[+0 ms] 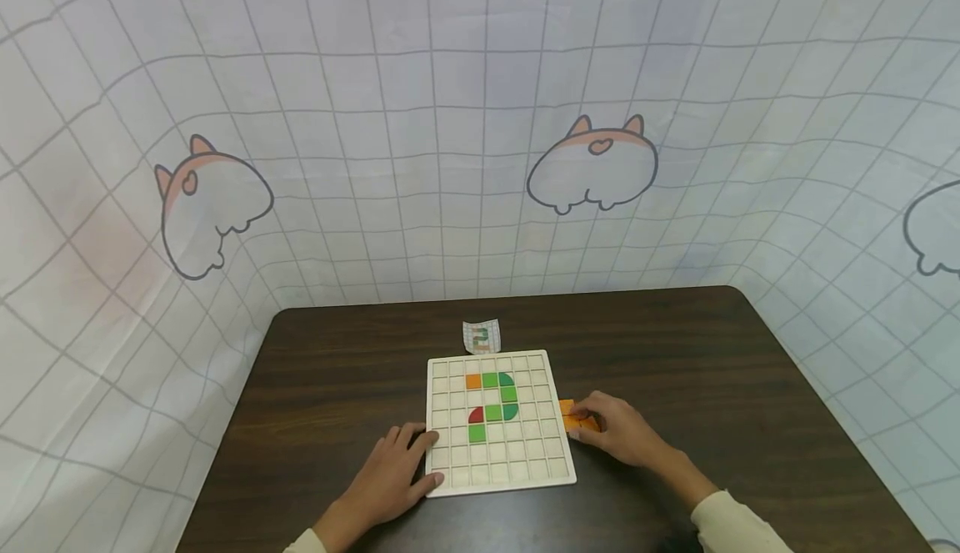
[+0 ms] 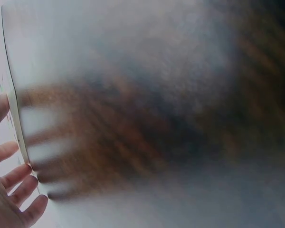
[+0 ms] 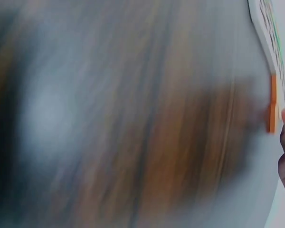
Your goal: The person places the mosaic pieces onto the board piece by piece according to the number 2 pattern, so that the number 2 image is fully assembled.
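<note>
A square white grid board [image 1: 457, 461] lies on the table, with colored tiles set in its cells: an orange square [image 1: 473, 381], a red quarter-round [image 1: 476, 414], and several green squares and quarter-rounds [image 1: 492, 412]. My left hand [image 1: 390, 470] rests at the board's left edge, fingers spread, thumb near the lower left corner; the left wrist view shows its fingertips along that edge. Beside the board's right edge lie several orange tiles [image 1: 567, 421]. Over them is my right hand [image 1: 622, 429], thumb and fingers apart, fingertips on the tiles. In the right wrist view, orange tiles [image 3: 273, 102] adjoin the board.
Just behind the board, a small paper card [image 1: 482, 337] carries a colored grid pattern. The dark wooden table [image 1: 675, 353] has rounded back corners. A white gridded curtain [image 1: 420, 161] with cartoon drawings hangs behind it and at both sides.
</note>
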Action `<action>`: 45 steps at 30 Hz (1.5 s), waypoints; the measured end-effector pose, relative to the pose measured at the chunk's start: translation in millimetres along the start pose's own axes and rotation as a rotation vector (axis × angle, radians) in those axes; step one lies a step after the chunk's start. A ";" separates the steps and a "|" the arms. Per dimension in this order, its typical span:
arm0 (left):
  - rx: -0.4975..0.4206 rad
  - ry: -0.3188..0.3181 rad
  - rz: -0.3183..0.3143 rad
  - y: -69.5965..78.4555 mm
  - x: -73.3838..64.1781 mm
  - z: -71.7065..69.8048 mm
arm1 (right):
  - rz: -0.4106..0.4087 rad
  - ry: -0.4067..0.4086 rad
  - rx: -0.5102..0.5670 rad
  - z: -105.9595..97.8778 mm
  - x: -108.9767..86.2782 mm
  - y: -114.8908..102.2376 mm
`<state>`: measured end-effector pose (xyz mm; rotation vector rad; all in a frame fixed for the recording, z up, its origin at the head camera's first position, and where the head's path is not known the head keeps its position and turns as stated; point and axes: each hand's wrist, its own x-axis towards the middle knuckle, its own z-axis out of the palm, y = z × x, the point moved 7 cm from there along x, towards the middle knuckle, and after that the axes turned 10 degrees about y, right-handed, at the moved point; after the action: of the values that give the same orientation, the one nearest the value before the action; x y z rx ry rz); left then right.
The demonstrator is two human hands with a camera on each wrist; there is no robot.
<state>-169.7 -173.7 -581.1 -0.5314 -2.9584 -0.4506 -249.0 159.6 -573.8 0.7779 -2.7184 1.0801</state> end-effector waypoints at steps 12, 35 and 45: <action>-0.006 0.023 0.012 2.4 -0.2 -6.4 | 0.037 -0.061 -0.092 -10.8 -13.7 20.4; -0.001 0.026 0.004 3.2 0.0 -2.4 | 0.070 -0.003 -0.096 -10.9 -9.6 29.8; -0.005 0.023 0.004 2.3 -1.1 -2.3 | 0.070 -0.021 -0.147 -8.3 -9.8 28.6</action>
<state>-167.8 -172.7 -578.4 -0.5284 -2.9351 -0.4612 -255.5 186.9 -587.9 0.6798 -2.8235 0.8762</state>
